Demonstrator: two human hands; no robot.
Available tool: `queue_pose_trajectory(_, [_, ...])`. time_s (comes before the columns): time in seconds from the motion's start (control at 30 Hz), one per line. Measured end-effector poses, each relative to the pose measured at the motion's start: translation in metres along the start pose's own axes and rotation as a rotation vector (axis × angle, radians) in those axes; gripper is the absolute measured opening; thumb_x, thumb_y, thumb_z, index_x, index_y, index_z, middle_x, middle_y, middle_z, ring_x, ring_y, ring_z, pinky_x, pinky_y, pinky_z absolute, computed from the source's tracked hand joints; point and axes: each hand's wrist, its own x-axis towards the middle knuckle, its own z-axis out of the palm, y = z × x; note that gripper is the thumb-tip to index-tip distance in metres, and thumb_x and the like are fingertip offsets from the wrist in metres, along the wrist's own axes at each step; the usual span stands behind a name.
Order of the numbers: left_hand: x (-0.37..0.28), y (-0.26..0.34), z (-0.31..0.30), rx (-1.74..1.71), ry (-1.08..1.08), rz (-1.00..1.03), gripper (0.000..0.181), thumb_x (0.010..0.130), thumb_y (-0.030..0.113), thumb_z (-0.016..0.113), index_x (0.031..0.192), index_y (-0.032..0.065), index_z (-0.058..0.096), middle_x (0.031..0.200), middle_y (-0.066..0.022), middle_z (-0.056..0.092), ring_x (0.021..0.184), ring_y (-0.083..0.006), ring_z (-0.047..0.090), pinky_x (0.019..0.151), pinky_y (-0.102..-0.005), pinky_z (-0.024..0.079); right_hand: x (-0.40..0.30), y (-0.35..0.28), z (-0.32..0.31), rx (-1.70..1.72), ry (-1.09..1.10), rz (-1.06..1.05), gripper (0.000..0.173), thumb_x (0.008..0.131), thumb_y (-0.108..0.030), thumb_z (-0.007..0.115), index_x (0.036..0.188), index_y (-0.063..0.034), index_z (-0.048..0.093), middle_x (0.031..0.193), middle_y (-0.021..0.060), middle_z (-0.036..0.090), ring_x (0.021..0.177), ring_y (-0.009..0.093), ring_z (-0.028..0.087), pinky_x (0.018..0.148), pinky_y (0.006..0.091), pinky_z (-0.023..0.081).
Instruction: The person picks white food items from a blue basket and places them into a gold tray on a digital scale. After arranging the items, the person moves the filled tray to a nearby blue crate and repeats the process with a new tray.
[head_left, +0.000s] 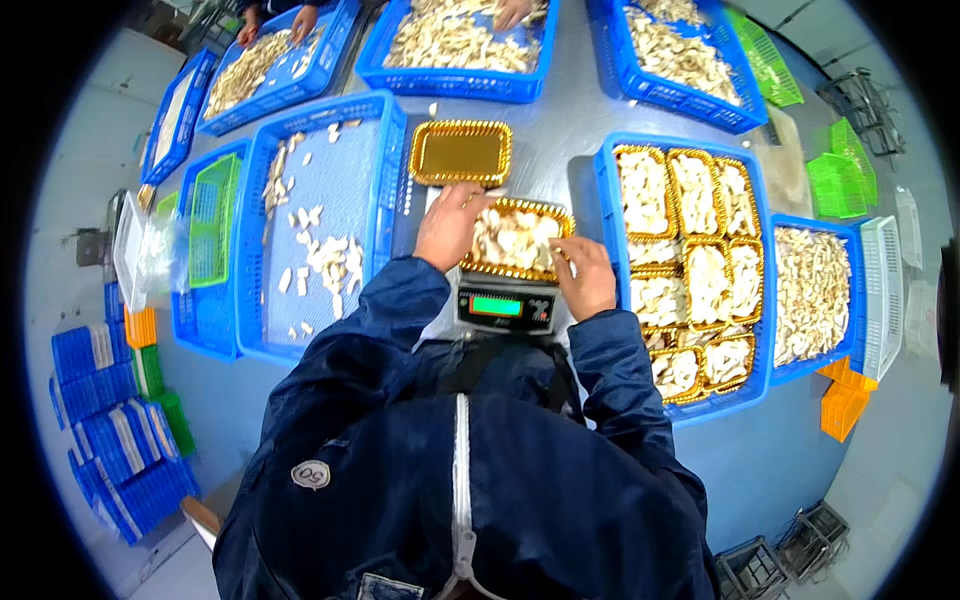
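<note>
A gold tray (480, 268) with a crimped rim, full of pale sliced pieces that look like mushrooms (517, 238), sits over a digital scale (504, 309) with a lit green display. My left hand (450, 229) grips the tray at its left side, fingers along the upper left corner. On the opposite side, my right hand (586, 276) has thumb and fingertips at the right rim. Just beyond, an unfilled gold tray (461, 154) lies on the metal table (540, 161). The scale's platform is mostly hidden under the filled tray.
To the right, a blue crate (686, 415) holds several filled gold trays. A blue crate (379, 161) with scattered slices stands left. Farther back are more blue crates (457, 81) of slices; co-workers' hands (304, 24) reach into some. A green basket (212, 221) rests at far left.
</note>
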Motion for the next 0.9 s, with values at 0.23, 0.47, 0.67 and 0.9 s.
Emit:
queue_pose_trajectory(0.23, [0.015, -0.009, -0.006, 0.115, -0.048, 0.106, 0.038, 0.084, 0.005, 0.067, 0.121, 0.0092, 0.07, 0.114, -0.0123, 0.063, 0.111, -0.033, 0.06, 0.095, -0.0428, 0.05, 0.049, 0.006, 0.021, -0.547, -0.149, 0.068, 0.031, 0.09, -0.041, 0.068, 0.099, -0.0134, 0.077, 0.097, 0.0075, 0.07, 0.1, 0.03, 0.064, 0.083, 0.0464, 0.05])
queue_pose_trajectory(0.47, [0.019, -0.014, -0.014, 0.093, -0.062, 0.106, 0.017, 0.087, 0.01, 0.07, 0.104, 0.0068, 0.069, 0.099, -0.0096, 0.062, 0.1, -0.0318, 0.061, 0.087, -0.043, 0.051, 0.064, -0.014, 0.019, -0.552, -0.25, 0.278, 0.044, 0.088, -0.051, 0.072, 0.107, -0.0109, 0.076, 0.11, 0.0065, 0.071, 0.11, 0.028, 0.062, 0.093, 0.0454, 0.047])
queue_pose_trajectory(0.67, [0.011, -0.01, -0.018, 0.066, -0.042, 0.104, 0.012, 0.088, 0.01, 0.069, 0.099, 0.0062, 0.069, 0.096, -0.0112, 0.062, 0.097, -0.0332, 0.061, 0.083, -0.0447, 0.052, 0.059, -0.003, 0.016, -0.293, -0.126, 0.31, 0.034, 0.085, -0.037, 0.079, 0.1, -0.0078, 0.07, 0.102, 0.0125, 0.071, 0.101, 0.033, 0.065, 0.088, 0.0448, 0.052])
queue_pose_trajectory(0.9, [-0.015, -0.001, -0.025, -0.06, -0.003, -0.124, 0.009, 0.092, 0.013, 0.068, 0.099, 0.007, 0.07, 0.095, -0.0127, 0.064, 0.087, -0.0347, 0.064, 0.076, -0.0444, 0.053, 0.06, -0.005, 0.0, 0.114, -0.15, 0.394, 0.026, 0.09, -0.028, 0.076, 0.103, -0.0067, 0.068, 0.088, 0.0104, 0.075, 0.084, 0.028, 0.073, 0.074, 0.0418, 0.057])
